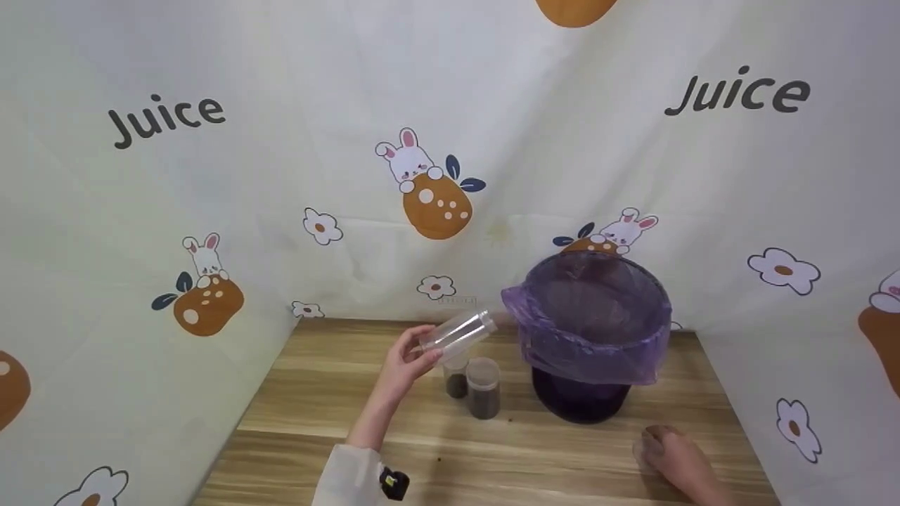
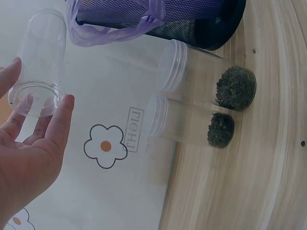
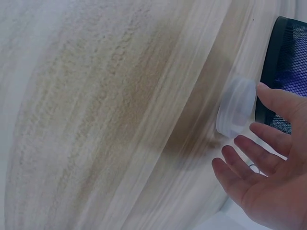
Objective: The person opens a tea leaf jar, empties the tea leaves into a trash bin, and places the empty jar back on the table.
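My left hand (image 1: pixel 406 362) holds a clear plastic jar (image 1: pixel 460 336) by its base end, thumb on one side and fingers on the other. The jar is tilted, its mouth toward the bin, with only a few dark specks inside in the left wrist view. Low over the table at the right, my right hand (image 1: pixel 673 455) pinches a translucent white lid (image 3: pixel 236 108) at its edge between thumb and fingertips. Two lidded jars with dark green dried flakes at the bottom, a larger one (image 2: pixel 235 88) and a smaller one (image 2: pixel 220 129), stand upright below my left hand.
A dark mesh bin (image 1: pixel 582 397) lined with a purple plastic bag (image 1: pixel 590 358) stands between my hands, toward the back. Dark crumbs lie on the wooden table (image 1: pixel 316 393). A printed cloth (image 1: pixel 281 140) hangs behind and along both sides.
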The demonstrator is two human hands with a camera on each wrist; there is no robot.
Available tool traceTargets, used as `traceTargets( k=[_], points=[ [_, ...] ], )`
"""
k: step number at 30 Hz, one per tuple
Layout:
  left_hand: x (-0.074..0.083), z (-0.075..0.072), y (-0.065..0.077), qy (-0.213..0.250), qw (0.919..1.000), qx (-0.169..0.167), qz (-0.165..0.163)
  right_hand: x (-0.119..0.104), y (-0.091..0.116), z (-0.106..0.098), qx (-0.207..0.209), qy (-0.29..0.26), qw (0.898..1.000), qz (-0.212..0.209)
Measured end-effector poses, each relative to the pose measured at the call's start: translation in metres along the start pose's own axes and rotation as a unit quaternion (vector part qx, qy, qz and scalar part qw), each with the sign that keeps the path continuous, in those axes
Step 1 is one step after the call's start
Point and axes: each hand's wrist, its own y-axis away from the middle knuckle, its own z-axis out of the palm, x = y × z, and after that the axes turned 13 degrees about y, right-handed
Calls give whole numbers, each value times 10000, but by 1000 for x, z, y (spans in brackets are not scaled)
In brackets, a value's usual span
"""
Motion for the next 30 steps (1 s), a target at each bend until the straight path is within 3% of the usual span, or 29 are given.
traceTargets(
  k=[6, 18, 30],
  points=[
    [-1, -2, 0, 92, 9999, 12, -55, -3, 2, 3, -58, 121, 9999, 89],
    [-2, -3, 2, 135, 9999, 55, -76, -6, 7, 8, 490, 183, 9984, -228],
    [-1, -3, 5, 77, 9999, 99, -98, -4, 4, 5, 602, 434, 9972, -133]
  ],
)
